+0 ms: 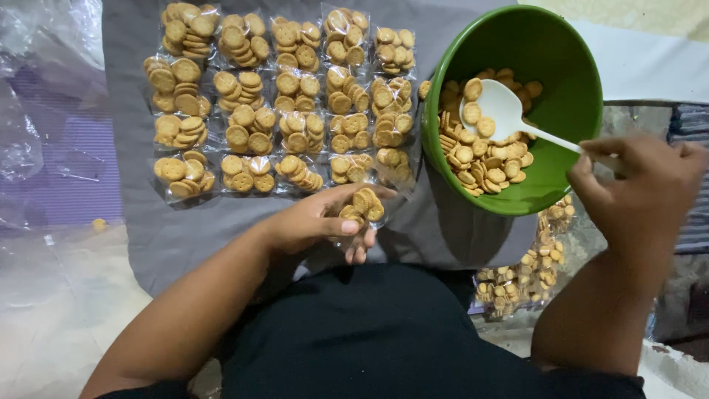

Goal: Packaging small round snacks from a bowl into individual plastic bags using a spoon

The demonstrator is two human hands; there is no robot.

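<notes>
My left hand (319, 219) holds a small clear bag of round golden crackers (363, 207) just in front of my body. My right hand (641, 193) grips the handle of a white plastic spoon (504, 111), whose scoop carries a few crackers inside a green bowl (550, 52). Loose crackers (484, 159) fill the bowl's lower half. Several filled clear bags of crackers (281, 96) lie in rows on a grey cloth (133, 133) beyond my left hand.
A larger clear bag of crackers (528, 270) lies under the bowl's near right side. Crumpled clear plastic (37, 148) covers the floor at the left, with one stray cracker (98, 224) on it. A striped fabric (690, 133) sits at the right edge.
</notes>
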